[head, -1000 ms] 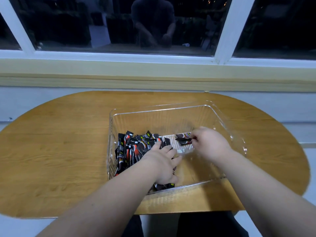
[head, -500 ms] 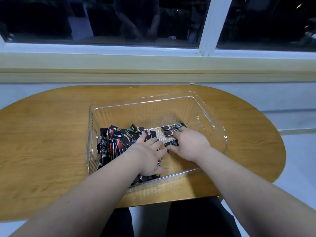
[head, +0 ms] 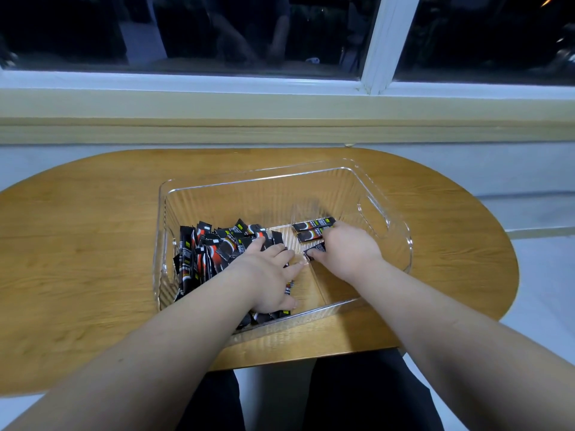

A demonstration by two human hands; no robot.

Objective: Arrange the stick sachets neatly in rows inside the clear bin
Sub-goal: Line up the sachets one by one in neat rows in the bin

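Mid row-laying inside the clear bin point(head: 249, 200), pinching a sachet point(head: 315, 251) with right hand point(head: 345, 250), pressing the pile point(head: 211, 253) with flat left hand point(head: 267, 275); next, align it parallel.

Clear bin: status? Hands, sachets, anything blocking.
Left hand rests flat on the loose pile. Right hand pinches a third sachet beside two laid sachets in the clear bin. Nothing in the way.
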